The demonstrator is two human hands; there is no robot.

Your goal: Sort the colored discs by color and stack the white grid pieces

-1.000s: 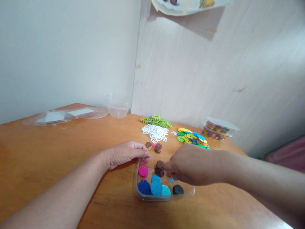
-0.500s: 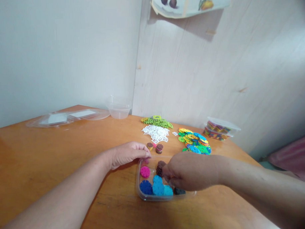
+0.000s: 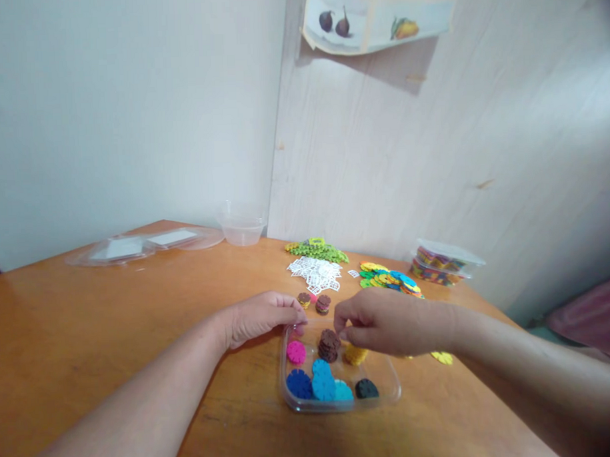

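Observation:
A clear plastic container sits on the table before me. In it lie a pink notched disc, a stack of brown discs, yellow discs, a dark blue disc, light blue discs and a black disc. My left hand is closed at the far left corner, its fingertips gripping the rim. Over the container's far right part hovers my right hand, fingers curled together just above the yellow discs; anything in them is hidden.
Behind the container stand small mixed stacks of discs. Farther back are white pieces, green pieces and a pile of coloured discs. Lidded boxes, a clear bowl and flat lids line the wall.
My right hand has lifted from beside the brown stack and shifted back, uncovering the yellow and black discs. My left hand stays at the container's corner. The view has tilted slightly upward.

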